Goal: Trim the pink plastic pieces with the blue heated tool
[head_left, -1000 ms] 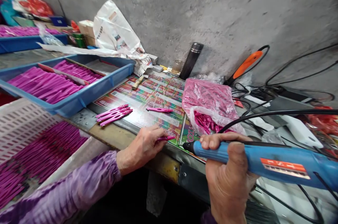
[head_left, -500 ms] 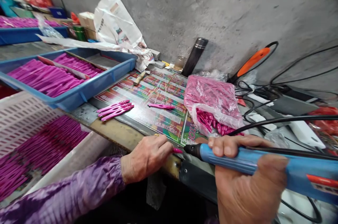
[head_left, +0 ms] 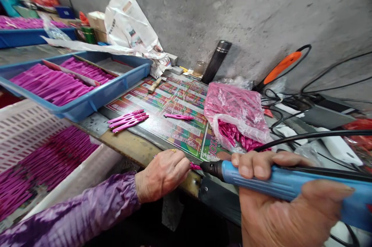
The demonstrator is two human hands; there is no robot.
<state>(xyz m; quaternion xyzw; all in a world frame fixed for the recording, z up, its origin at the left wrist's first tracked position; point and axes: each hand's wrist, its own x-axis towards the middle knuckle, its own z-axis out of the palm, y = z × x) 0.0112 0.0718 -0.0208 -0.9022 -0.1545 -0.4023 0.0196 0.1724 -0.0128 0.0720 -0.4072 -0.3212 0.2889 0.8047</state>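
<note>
My left hand [head_left: 164, 175] is closed in a fist at the table's front edge, around a slim magenta plastic piece [head_left: 195, 166] whose tip sticks out to the right. My right hand [head_left: 286, 200] wraps around a blue electric screwdriver [head_left: 261, 179] with a black nose. That nose meets the tip of the magenta piece; the bit itself is hidden. Past my left hand, one similar piece [head_left: 180, 116] lies alone on the printed sheet [head_left: 174, 134]. Several more pieces [head_left: 128, 120] lie bunched to its left.
A blue divided tray [head_left: 87, 103] of magenta pieces stands at left, above a white perforated basket [head_left: 23, 134] holding more. A plastic bag [head_left: 235, 103] of small magenta parts sits behind the screwdriver. Further back are a hammer [head_left: 155, 85], a dark flask [head_left: 216, 62] and black cables [head_left: 308, 134].
The screwdriver's nose has closed onto the magenta piece's tip, covering the thin bit that showed before. My right thumb has stretched forward along the screwdriver. The view has shifted slightly.
</note>
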